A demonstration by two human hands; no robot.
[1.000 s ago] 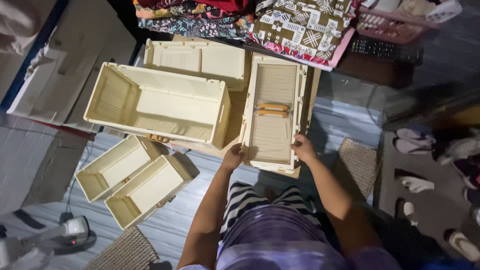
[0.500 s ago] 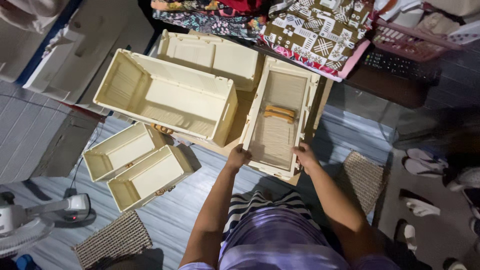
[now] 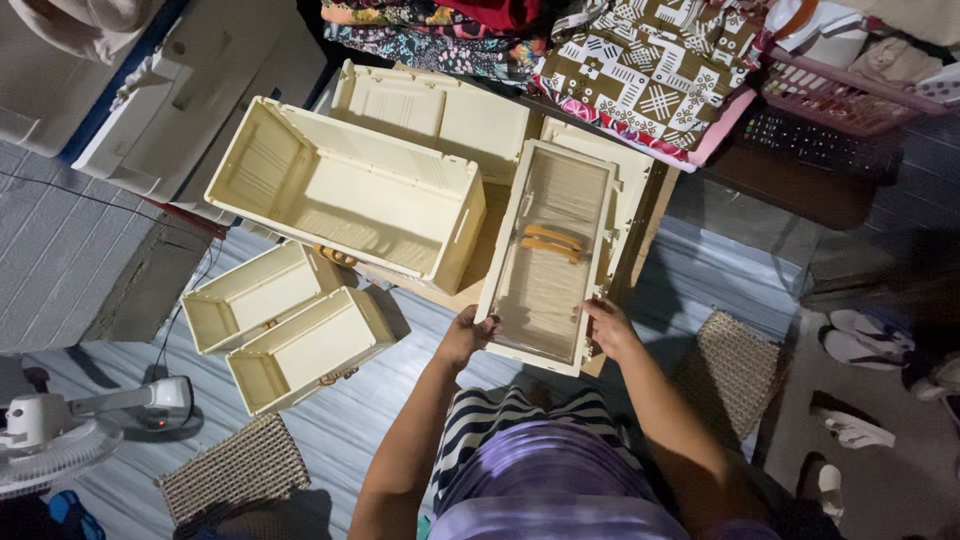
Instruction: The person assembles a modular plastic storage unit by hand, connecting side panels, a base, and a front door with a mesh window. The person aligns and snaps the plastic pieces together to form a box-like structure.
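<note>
On grey striped floor (image 3: 400, 420), cream crates (image 3: 345, 200).

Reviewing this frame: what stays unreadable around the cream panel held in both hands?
- Head view: fingertips of the left hand and right hand curl behind the cream panel; grip underneath is hidden.
- Surface beneath the panel: covered by it.
- Large cream bin: its far outer side faces away.
- Fan: cut off by the left edge.

A white fan (image 3: 50, 440) stands near two woven mats (image 3: 235, 478).
</note>
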